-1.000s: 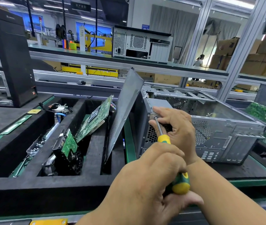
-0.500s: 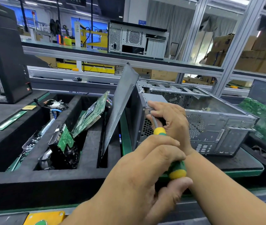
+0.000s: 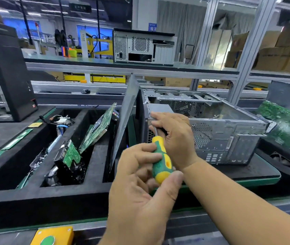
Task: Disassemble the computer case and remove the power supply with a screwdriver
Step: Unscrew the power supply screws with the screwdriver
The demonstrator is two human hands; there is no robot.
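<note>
Worktop (image 3: 257, 172): dark mat with green edge, carries everything below.

Computer case (image 3: 229, 138): bare grey metal chassis lying on its side on the worktop, top open, perforated rear face toward camera. All positions below are relative to it.

Black foam tray (image 3: 34, 195): left of the case, divided into long compartments. Side panel (image 3: 124, 124): grey sheet standing tilted in the compartment nearest the case, top edge leaning toward the case's left corner; whether it touches, cannot tell. Circuit board (image 3: 98, 128): green, leaning in the next compartment further left. Beyond that, a smaller green board on a black part and a bundle of cables; details blurred.

Power supply (image 3: 160, 107): grey box inside the case at its near-left corner, only the top face showing behind the rear wall.

Second green board (image 3: 282, 121): right of the case, lying tilted.

Second chassis (image 3: 144, 46): on the shelf above and behind the case.

Right hand (image 3: 174, 137): against the case's rear-left corner, fingers curled round the shaft of the screwdriver (image 3: 162, 160) near its tip, steadying it.

Left hand (image 3: 140, 188): in front of the case, nearest camera, thumb and fingertips pinching the green-yellow handle, palm partly open.

Screwdriver tip at the upper-left of the rear face, hidden by the right hand's fingers.
</note>
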